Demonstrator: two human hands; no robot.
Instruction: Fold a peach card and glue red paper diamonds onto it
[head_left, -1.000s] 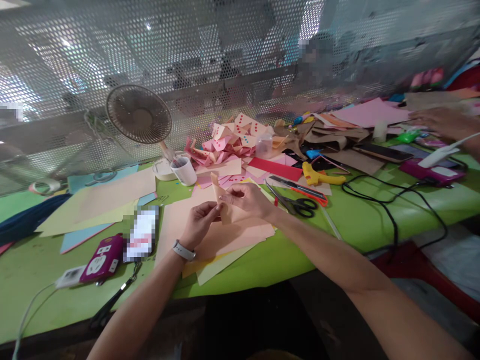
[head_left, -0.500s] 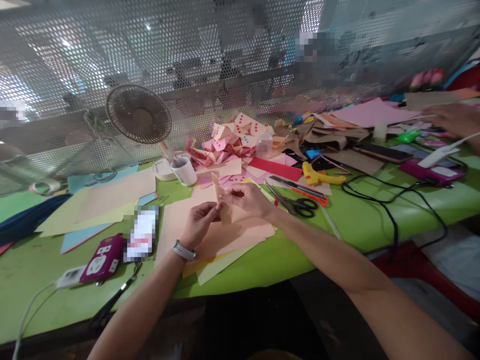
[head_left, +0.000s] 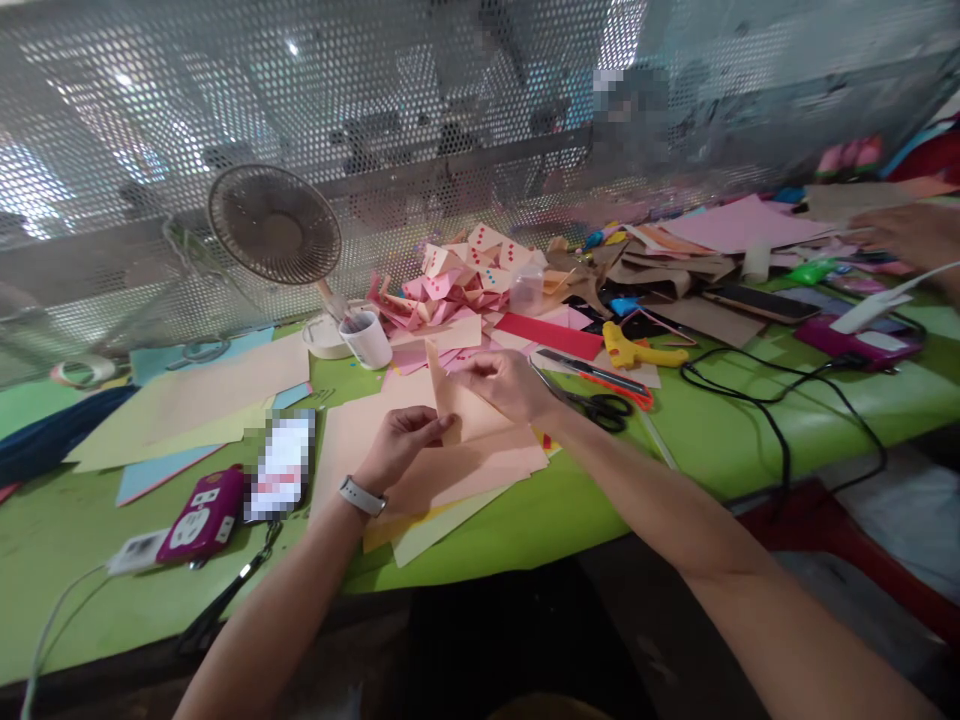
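Note:
Between my hands is a small folded piece of peach paper [head_left: 466, 412], raised over flat sheets. My left hand [head_left: 405, 440] pinches its lower left edge between thumb and fingers. At its upper right, my right hand [head_left: 504, 385] is closed on the same paper, with the fingertips partly hidden behind it. Beneath lie peach paper sheets [head_left: 442, 485], with a pale yellow sheet [head_left: 435, 535] sticking out at the front. Scissors [head_left: 604, 410] rest just right of my right hand, beside a cutter knife [head_left: 596, 375].
Behind my hands are a pile of folded pink and peach papers [head_left: 457, 285], a white cup [head_left: 365, 340] and a small fan [head_left: 276, 225]. A phone [head_left: 281, 465] and purple power bank [head_left: 201, 515] lie left. Rightward are a yellow glue gun [head_left: 641, 352], black cable [head_left: 772, 410] and another person's hand [head_left: 907, 235].
The folded paper has opened wider, its right part now spread toward my right hand. My right hand has shifted slightly, and the whole view has moved a little.

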